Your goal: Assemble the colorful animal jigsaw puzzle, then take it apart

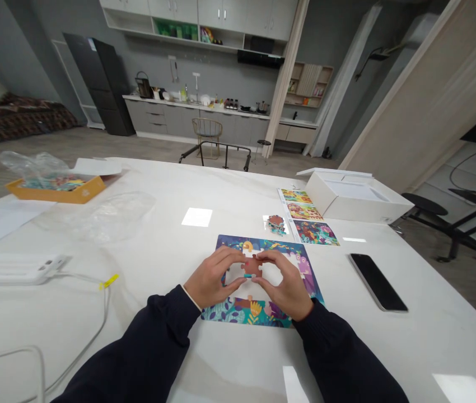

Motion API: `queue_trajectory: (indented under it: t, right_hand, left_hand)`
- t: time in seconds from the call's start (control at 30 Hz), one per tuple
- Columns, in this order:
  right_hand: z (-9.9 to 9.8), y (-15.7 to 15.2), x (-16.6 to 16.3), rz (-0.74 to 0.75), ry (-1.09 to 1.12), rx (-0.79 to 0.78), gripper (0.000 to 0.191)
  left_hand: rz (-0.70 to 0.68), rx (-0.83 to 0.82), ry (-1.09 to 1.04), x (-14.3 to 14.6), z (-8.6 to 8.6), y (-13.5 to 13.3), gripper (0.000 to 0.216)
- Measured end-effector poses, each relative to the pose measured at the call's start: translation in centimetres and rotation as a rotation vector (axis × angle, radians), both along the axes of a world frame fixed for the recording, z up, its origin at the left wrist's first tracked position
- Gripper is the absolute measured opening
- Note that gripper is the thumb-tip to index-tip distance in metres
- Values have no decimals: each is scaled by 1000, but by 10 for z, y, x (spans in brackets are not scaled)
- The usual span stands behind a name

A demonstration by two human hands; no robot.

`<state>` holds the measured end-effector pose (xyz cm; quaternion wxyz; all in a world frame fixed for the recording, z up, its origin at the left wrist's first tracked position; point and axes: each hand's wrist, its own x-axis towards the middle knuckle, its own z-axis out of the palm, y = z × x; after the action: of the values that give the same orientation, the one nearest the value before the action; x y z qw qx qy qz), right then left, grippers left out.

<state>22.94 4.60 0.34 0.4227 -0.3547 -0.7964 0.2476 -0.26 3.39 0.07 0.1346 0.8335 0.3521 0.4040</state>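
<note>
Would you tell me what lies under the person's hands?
A colourful puzzle board, its middle white; the left hand and right hand pinch a reddish piece. Anything beneath the palms is hidden.

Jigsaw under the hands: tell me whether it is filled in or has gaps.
Has gaps: the jigsaw shows bare white patches in its middle, around the reddish piece that the left hand and right hand touch.

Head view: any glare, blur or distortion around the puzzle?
Head view: puzzle, left hand, right hand and the piece they pinch are sharp; glare patches lie on the white table, none on the puzzle; edges bend from the wide lens.
</note>
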Motion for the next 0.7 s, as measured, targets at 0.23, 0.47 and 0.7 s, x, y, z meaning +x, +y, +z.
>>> queue_trajectory:
  t: [0.23,0.47,0.7]
  right_hand:
    - [1,-2,0,15,-15,28,43]
    - [1,-2,2,-20,-90,52,54]
    - [8,-7,3,-4,-101,61,55]
  left_hand:
    - [2,-12,-29,2,-1,-1,35]
    - [53,-10,-32,1,-2,-2,37]
    - [32,-28,-25,-1,-2,-1,34]
